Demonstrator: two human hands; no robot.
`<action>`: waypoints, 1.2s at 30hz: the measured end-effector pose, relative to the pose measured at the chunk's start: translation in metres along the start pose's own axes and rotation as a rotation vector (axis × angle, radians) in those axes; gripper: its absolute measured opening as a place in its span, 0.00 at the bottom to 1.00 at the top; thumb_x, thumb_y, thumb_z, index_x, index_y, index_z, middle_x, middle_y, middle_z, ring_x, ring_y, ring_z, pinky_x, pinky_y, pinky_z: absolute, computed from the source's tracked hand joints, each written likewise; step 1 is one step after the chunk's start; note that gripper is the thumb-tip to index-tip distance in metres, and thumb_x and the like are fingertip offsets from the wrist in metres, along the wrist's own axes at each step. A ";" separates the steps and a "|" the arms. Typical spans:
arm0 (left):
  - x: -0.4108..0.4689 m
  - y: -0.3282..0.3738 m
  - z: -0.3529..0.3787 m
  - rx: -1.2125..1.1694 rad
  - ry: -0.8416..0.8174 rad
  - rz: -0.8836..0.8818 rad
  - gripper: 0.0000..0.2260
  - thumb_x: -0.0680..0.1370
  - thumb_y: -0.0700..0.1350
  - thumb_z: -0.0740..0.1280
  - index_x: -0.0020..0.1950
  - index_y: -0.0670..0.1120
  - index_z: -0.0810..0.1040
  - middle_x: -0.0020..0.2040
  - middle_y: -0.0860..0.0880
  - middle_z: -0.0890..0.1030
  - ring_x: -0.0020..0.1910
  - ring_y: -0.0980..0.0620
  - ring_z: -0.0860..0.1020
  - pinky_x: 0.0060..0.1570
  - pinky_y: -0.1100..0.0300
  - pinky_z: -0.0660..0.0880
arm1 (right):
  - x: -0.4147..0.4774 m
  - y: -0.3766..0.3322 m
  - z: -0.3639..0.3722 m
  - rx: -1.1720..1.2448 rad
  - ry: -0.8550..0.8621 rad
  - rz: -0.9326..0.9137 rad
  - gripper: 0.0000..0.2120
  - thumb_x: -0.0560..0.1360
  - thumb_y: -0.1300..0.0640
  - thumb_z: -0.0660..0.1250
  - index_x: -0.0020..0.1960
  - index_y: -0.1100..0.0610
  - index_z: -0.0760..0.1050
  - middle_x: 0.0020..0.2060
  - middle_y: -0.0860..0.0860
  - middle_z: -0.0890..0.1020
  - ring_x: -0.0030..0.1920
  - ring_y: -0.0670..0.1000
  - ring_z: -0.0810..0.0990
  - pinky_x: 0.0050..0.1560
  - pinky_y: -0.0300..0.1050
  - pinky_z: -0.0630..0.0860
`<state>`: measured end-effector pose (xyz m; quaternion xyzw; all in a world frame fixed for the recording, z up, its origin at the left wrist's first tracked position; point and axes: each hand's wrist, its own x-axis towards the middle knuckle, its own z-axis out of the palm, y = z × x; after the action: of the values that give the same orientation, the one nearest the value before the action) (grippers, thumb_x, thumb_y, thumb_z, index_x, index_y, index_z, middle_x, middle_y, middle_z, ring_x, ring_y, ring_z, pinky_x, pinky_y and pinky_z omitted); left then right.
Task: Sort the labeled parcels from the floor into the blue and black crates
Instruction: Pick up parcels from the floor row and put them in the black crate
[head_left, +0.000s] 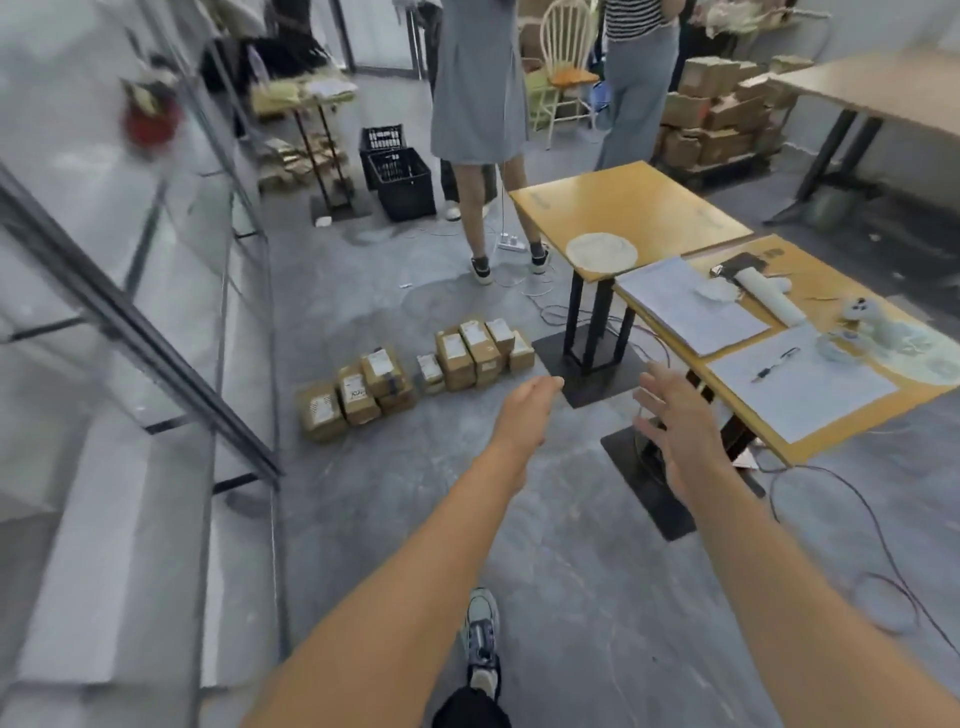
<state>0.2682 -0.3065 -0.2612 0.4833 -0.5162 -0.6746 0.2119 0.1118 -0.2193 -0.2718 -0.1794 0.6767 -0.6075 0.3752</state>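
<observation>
Several brown cardboard parcels with white labels lie on the grey floor in two groups: a left group (358, 395) and a right group (475, 353). Two black crates (400, 179) stand farther back, one behind the other. No blue crate shows. My left hand (527, 410) reaches forward over the floor, just short of the right group, fingers together and holding nothing. My right hand (675, 421) is stretched out beside it with fingers spread, empty, above a table's black base plate.
Yellow tables (623, 202) with papers, a pen and white items stand on the right. Two people stand behind the parcels, near the crates. Glass shelving (156, 338) runs along the left. Cables trail on the floor at the right. Stacked boxes (717, 119) sit at the back.
</observation>
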 end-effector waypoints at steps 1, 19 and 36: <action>0.010 0.000 -0.008 -0.015 0.019 -0.011 0.17 0.83 0.56 0.63 0.67 0.50 0.76 0.64 0.51 0.77 0.62 0.52 0.76 0.53 0.54 0.72 | 0.011 0.002 0.012 -0.025 -0.031 0.003 0.27 0.86 0.42 0.60 0.81 0.52 0.67 0.76 0.50 0.73 0.73 0.51 0.74 0.72 0.55 0.72; 0.261 0.031 -0.191 -0.131 0.250 -0.199 0.12 0.83 0.55 0.63 0.63 0.51 0.75 0.61 0.51 0.76 0.63 0.50 0.75 0.64 0.49 0.72 | 0.236 0.019 0.253 -0.244 -0.254 0.214 0.29 0.86 0.38 0.57 0.83 0.51 0.64 0.77 0.51 0.72 0.77 0.55 0.71 0.79 0.61 0.66; 0.504 0.064 -0.233 -0.136 0.365 -0.399 0.18 0.82 0.56 0.63 0.69 0.50 0.74 0.65 0.50 0.76 0.65 0.51 0.74 0.65 0.48 0.72 | 0.490 0.049 0.360 -0.274 -0.356 0.423 0.33 0.83 0.35 0.61 0.83 0.49 0.65 0.80 0.49 0.70 0.78 0.52 0.70 0.80 0.62 0.64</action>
<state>0.2341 -0.8410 -0.4218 0.6737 -0.3176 -0.6378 0.1962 0.0634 -0.7995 -0.4530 -0.1868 0.6984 -0.3781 0.5783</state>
